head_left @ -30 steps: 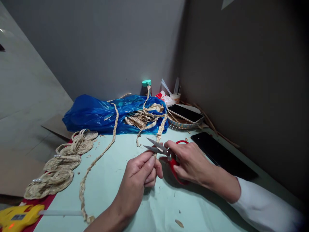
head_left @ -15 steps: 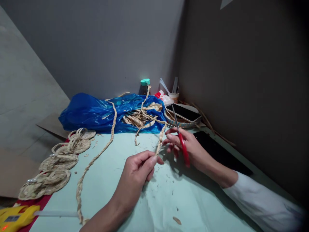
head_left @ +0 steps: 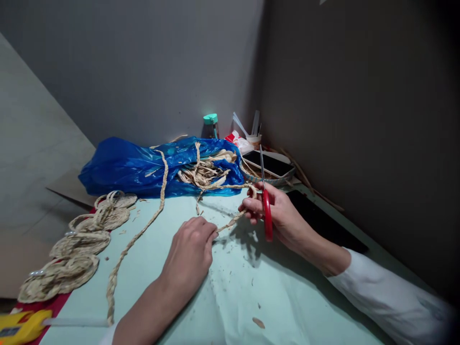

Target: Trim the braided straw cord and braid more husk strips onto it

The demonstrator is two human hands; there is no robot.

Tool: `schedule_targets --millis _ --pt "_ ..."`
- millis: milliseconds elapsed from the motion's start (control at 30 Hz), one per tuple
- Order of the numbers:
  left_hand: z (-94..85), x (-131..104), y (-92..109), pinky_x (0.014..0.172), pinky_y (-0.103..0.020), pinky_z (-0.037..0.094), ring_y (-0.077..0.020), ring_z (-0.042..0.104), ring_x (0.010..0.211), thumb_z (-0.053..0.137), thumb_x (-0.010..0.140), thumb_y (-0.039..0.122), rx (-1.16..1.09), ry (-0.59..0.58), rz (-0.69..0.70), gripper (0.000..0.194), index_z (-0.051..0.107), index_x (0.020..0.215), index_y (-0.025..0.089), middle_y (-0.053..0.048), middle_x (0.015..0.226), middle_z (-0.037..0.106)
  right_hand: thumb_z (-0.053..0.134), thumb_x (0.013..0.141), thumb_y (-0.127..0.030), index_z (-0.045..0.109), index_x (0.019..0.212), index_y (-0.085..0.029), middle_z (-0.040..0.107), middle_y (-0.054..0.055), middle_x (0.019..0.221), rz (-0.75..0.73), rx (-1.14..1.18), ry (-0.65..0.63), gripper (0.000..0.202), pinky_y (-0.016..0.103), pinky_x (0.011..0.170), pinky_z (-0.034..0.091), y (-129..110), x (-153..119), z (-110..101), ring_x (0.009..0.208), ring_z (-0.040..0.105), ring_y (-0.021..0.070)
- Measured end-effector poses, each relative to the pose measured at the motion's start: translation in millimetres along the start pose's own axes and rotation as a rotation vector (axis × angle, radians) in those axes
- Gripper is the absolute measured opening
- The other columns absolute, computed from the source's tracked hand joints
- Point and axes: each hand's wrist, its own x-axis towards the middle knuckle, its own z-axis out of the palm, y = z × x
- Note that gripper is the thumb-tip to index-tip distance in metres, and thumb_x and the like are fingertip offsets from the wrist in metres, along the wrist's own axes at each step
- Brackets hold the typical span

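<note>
A braided straw cord [head_left: 234, 221] runs between my two hands above the pale green table cover [head_left: 230, 297]. My left hand [head_left: 190, 249] is closed on its near end, back of the hand upward. My right hand [head_left: 278, 213] pinches the cord farther along, and red-handled scissors [head_left: 268, 215] hang in the same hand with the blades pointing up and away. Beyond the hands the cord trails back over the blue plastic bag [head_left: 118, 165], whose opening shows loose straw strips [head_left: 203, 173].
Another braid [head_left: 138, 235] lies at the left, near coiled straw pieces [head_left: 79, 243] and a yellow glue gun [head_left: 25, 326]. A phone [head_left: 269, 164] rests on a round tray at the back right; a black flat object [head_left: 323, 220] lies beside my right forearm.
My left hand has turned palm down and shifted left. The cord between the hands now slants more sideways, and its far part has dropped lower over the bag. The view has shifted slightly.
</note>
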Motion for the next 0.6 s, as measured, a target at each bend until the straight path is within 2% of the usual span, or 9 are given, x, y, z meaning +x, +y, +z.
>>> schedule_targets --millis 100,233,300,467,600 --pt "3.6 -3 7 0.078 -0.030 0.042 -0.0211 0.061 0.085 0.050 0.089 0.017 -0.339 -0.050 0.005 0.026 0.073 0.101 0.022 -0.007 0.093 0.070 0.079 0.070 -0.033 0.054 0.094 -0.020 0.066 -0.001 0.080 -0.002 0.011 0.035 0.038 0.019 0.052 0.050 0 2 -1 0.061 0.061 0.0102" --pt "4.2 -10 21 0.074 -0.027 0.043 -0.0187 0.060 0.083 0.055 0.088 0.021 -0.703 -0.131 -0.116 0.024 0.075 0.102 0.024 -0.003 0.088 0.069 0.079 0.071 -0.033 0.056 0.093 -0.019 0.066 -0.001 0.081 -0.020 0.016 0.081 0.035 0.017 0.052 0.051 -3 4 -3 0.060 0.061 0.0086" --pt "2.5 -11 24 0.070 -0.027 0.042 -0.0179 0.058 0.077 0.058 0.087 0.024 -0.798 -0.147 -0.166 0.022 0.076 0.100 0.022 -0.004 0.084 0.068 0.080 0.070 -0.033 0.056 0.093 -0.019 0.066 -0.001 0.081 -0.021 0.017 0.088 0.036 0.017 0.051 0.051 -4 4 -3 0.060 0.062 0.0088" --pt "-1.1 -10 21 0.063 -0.026 0.035 -0.0157 0.050 0.067 0.060 0.086 0.032 -0.876 -0.117 -0.236 0.022 0.077 0.091 0.018 -0.002 0.067 0.057 0.081 0.069 -0.033 0.056 0.092 -0.019 0.064 -0.001 0.080 -0.016 0.031 0.084 0.036 0.017 0.051 0.052 -4 2 0 0.060 0.062 0.0088" --pt "-0.9 -9 16 0.061 -0.025 0.031 -0.0134 0.044 0.065 0.059 0.088 0.036 -1.053 -0.186 -0.290 0.025 0.075 0.092 0.018 -0.001 0.067 0.053 0.080 0.071 -0.035 0.054 0.092 -0.019 0.064 -0.002 0.076 -0.030 0.064 0.094 0.037 0.018 0.054 0.053 -6 2 0 0.060 0.062 0.0088"
